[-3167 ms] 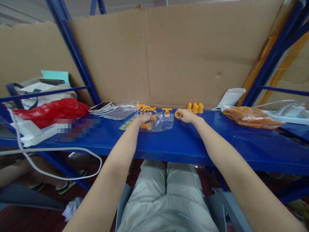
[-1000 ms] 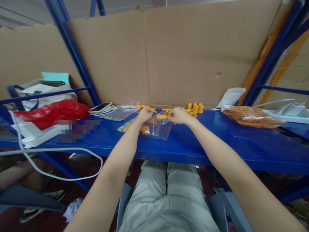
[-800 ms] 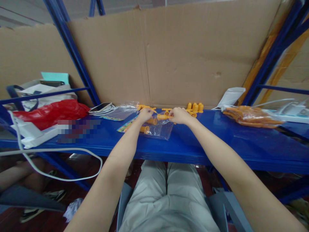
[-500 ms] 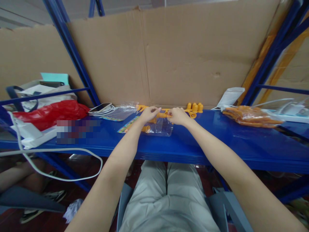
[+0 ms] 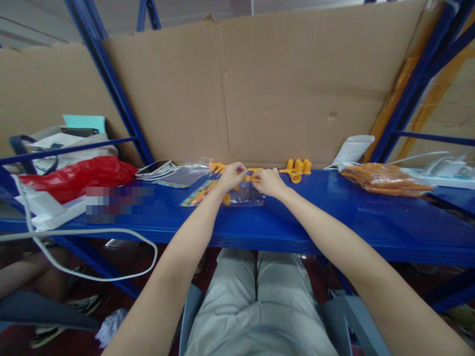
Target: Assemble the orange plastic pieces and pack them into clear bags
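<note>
Both my hands meet over the blue shelf [image 5: 334, 217], fingers pinched on a small orange plastic part [image 5: 248, 178] held between them. My left hand [image 5: 230, 176] grips its left end and my right hand [image 5: 267, 181] grips its right end. Under the hands lies a clear plastic bag [image 5: 247, 198] with another orange piece [image 5: 225, 199] at its left edge. More orange parts [image 5: 218, 167] lie behind my left hand, and a small group of orange caps [image 5: 299, 167] stands to the right.
A cardboard sheet [image 5: 282, 84] backs the shelf. At left lie a phone with white cable [image 5: 154, 168], a red bag [image 5: 79, 173] and a white cord [image 5: 92, 232]. A bag of orange parts [image 5: 386, 179] rests at right. Another person's legs [image 5: 22, 277] show at lower left.
Three seconds ago my hands were apart, each on a separate orange piece. They have come together and now pinch one orange part between them, drawn slightly nearer to me.
</note>
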A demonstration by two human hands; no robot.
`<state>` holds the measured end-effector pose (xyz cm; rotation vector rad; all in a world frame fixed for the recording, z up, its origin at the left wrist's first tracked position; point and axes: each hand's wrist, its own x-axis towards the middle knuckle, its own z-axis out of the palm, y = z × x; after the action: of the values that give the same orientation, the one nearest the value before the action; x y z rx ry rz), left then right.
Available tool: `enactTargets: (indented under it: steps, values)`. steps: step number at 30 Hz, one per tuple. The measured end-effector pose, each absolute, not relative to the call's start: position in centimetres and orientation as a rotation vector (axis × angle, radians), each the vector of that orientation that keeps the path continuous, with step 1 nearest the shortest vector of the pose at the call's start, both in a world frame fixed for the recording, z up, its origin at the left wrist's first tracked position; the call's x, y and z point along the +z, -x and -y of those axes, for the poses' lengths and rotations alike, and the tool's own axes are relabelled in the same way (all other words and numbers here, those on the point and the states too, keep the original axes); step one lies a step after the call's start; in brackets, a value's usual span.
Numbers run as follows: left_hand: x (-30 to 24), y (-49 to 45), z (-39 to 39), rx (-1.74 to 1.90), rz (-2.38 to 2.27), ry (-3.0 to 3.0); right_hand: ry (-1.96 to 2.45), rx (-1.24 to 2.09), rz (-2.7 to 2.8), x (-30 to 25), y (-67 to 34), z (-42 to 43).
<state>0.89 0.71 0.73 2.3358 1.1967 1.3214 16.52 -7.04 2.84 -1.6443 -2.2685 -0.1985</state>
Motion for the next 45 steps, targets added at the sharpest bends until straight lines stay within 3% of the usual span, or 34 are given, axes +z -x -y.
enactTargets:
  steps: [9, 29, 41, 45]
  values:
    - [0.1, -1.4, -2.0, 1.354, -1.079, -2.207, 1.598, -0.275, 2.278, 1.7, -15.7, 6.5]
    - [0.4, -2.1, -0.6, 1.361, -1.267, -2.348, 1.549, -0.417, 2.384, 0.5, -14.9, 5.7]
    - [0.8, -2.1, -0.6, 1.35, -1.175, -2.334, 1.647, -0.438, 2.43, 2.5, -14.9, 6.8]
    - [0.8, -1.1, -1.7, 1.45, -1.419, -2.179, 1.663, -0.42, 2.435, 2.6, -15.4, 6.8]
